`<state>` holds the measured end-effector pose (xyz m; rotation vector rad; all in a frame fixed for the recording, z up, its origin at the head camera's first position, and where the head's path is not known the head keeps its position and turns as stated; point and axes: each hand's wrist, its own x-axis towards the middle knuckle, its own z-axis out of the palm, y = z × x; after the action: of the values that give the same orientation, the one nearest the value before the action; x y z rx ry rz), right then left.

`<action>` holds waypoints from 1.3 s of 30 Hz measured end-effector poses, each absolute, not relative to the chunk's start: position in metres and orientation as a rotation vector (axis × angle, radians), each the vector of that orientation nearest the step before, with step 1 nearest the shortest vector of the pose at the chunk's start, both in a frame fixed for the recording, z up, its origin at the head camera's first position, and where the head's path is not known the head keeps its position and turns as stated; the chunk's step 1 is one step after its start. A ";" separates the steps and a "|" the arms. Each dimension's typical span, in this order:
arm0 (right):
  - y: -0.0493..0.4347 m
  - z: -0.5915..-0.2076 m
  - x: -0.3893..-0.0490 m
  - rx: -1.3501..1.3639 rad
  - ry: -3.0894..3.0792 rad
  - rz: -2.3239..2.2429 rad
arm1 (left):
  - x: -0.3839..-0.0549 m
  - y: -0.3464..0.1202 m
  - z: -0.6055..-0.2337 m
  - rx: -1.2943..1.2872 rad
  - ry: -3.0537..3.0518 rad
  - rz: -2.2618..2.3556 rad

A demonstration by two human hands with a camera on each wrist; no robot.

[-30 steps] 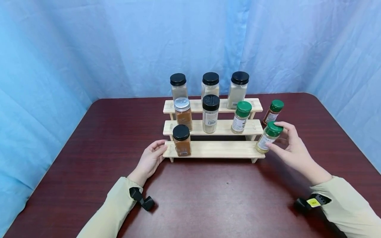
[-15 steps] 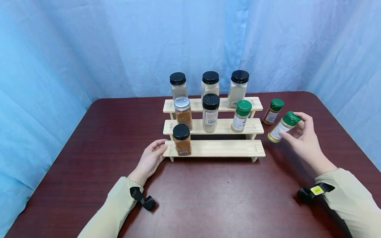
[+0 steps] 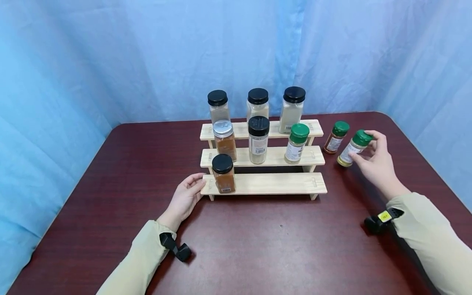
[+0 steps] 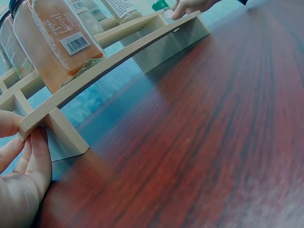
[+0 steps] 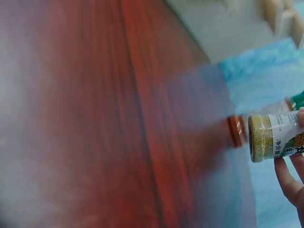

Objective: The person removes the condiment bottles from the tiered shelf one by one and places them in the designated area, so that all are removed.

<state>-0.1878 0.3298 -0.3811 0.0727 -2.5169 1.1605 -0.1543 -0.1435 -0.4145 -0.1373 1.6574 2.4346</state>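
Observation:
My right hand (image 3: 377, 166) grips a small spice jar (image 3: 350, 152) with a green lid and yellowish contents, tilted, to the right of the wooden three-step rack (image 3: 274, 183). In the right wrist view the yellow-bottomed spice jar (image 5: 262, 138) has its base toward the table, with fingers along its label. Close on its left stands another green-lidded jar (image 3: 333, 142) with reddish-brown contents. My left hand (image 3: 183, 201) pinches the left end of the rack's lowest shelf; in the left wrist view its fingers (image 4: 39, 154) lie under the shelf end.
On the lowest shelf stands a black-lidded jar of orange powder (image 3: 225, 182). The middle shelf bears a silver-lidded jar (image 3: 226, 146), a black-capped jar (image 3: 258, 146) and a green-lidded jar (image 3: 294, 150). Three black-lidded jars line the top. Blue curtains (image 3: 184, 61) surround the dark red table (image 3: 258, 246).
My right hand has lifted the green-lidded spice jar off the right end of the lowest shelf and carried it right and back, beside the reddish-brown jar. My left hand stays at the rack.

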 end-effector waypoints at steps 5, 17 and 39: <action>0.334 -0.384 -0.203 0.051 -2.562 1.089 | -0.155 -0.144 -0.414 -0.123 1.653 2.431; 0.343 -0.385 -0.219 0.039 -2.614 0.959 | -0.154 -0.145 -0.414 -0.138 1.663 2.432; 0.358 -0.378 -0.227 0.074 -2.691 0.822 | -0.153 -0.145 -0.412 -0.120 1.669 2.420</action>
<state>-0.2269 0.3579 -0.3781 0.0743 -2.6913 0.8223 -0.1531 -0.1447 -0.4124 -0.1201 1.6690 2.4204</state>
